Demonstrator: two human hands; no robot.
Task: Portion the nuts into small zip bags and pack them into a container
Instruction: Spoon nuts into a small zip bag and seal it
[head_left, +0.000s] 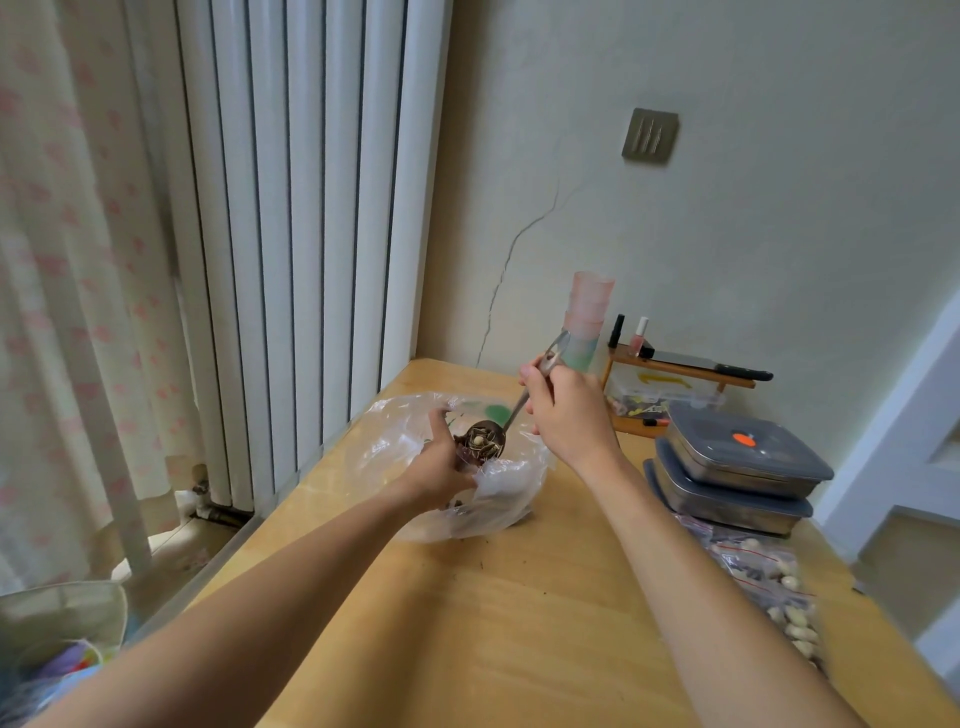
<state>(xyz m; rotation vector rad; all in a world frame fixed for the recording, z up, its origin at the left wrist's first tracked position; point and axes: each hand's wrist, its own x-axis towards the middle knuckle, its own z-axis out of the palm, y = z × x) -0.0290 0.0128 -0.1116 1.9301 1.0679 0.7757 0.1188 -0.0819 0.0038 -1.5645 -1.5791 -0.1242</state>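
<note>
Big clear plastic bag (395, 457) of nuts lies open on the wooden table (493, 613), spread round both hands and mostly to the left of the grip. Stacked lidded containers (743, 462) sit well to the right of the grip; filled small zip bags (763, 577) lie just nearer the person than those, also right.

Right hand (569, 415) is curled round the spoon (519, 405) handle, held firm. Spoon's long axis slants down and left from that grip, handle end poking up-right past the knuckles. Bowl w/ mixed nuts (484, 439) hangs at the low end, below-left of the R grip, just above the L hand.

Left hand (441, 467) sits inside the big bag, fingers curled round sth dark at its top, prob. a small zip bag held open, but can't tell for sure. L hand is the nearer one to the spoon bowl, almost touching.

Judgement: next move turns on tipping the bowl down into whatever L holds; gap is tiny, so a slight wrist roll should do. Risk: nuts spilling past the opening, though they'd land back in the big bag.
</note>
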